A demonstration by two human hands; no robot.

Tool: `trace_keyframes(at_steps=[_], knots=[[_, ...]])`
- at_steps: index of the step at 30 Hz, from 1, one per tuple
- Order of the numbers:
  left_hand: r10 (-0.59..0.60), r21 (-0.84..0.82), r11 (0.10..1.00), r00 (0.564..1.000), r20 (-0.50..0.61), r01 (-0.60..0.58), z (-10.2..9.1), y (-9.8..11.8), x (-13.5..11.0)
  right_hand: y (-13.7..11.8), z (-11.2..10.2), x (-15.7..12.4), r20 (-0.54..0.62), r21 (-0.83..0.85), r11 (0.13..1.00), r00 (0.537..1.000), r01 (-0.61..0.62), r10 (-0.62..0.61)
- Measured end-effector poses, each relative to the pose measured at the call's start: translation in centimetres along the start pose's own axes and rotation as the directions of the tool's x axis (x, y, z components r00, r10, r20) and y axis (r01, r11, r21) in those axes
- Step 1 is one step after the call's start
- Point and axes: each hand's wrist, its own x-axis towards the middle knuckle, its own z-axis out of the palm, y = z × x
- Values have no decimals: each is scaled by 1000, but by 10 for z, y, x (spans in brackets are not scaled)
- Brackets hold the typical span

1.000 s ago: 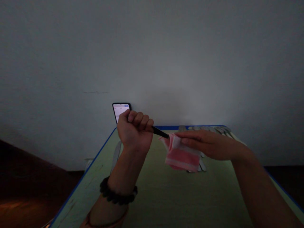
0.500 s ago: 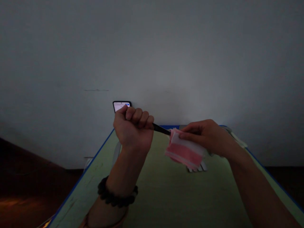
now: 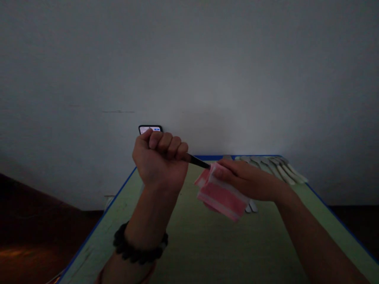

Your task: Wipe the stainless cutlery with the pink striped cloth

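My left hand point(image 3: 161, 159) is closed in a fist, palm side up, around a slim black handle point(image 3: 198, 161) of a utensil. The handle slants down to the right, and its far end goes into a pink and white striped cloth point(image 3: 225, 195). My right hand point(image 3: 241, 177) pinches the folded cloth around that end, thumb on top. What the cloth covers is hidden, so I cannot tell the utensil's kind. Both hands are above the table, and the cloth's loose part hangs below my right fingers.
Several pieces of cutlery with pale handles point(image 3: 286, 173) lie side by side at the table's back right. A lit phone point(image 3: 150, 128) stands behind my left hand. The pale green table point(image 3: 204, 248) has a blue edge and meets a grey wall point(image 3: 207, 71).
My right hand and the cloth have shifted left and slightly down along the utensil, turning a little. My left hand has moved slightly left. More of the cutlery at the back right now shows.
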Motion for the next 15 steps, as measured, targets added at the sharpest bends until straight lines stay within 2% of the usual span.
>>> trace_keyframes(at_steps=[2, 4, 11, 15], knots=[[2, 7, 1000, 1000, 3, -2, 2, 0, -1, 0, 2, 1, 31, -22, 999, 999, 35, -34], [8, 19, 1000, 1000, -11, -8, 3, 0, -2, 0, 3, 1, 2, -50, 998, 999, 36, -36], [3, 29, 1000, 1000, -27, -2, -1, -2, -1, -1, 5, 1, -104, -197, 977, 993, -81, 61], [3, 35, 999, 999, -39, -2, -6, -4, 1, -4, -1, 0, -15, -184, 981, 998, -59, 57]])
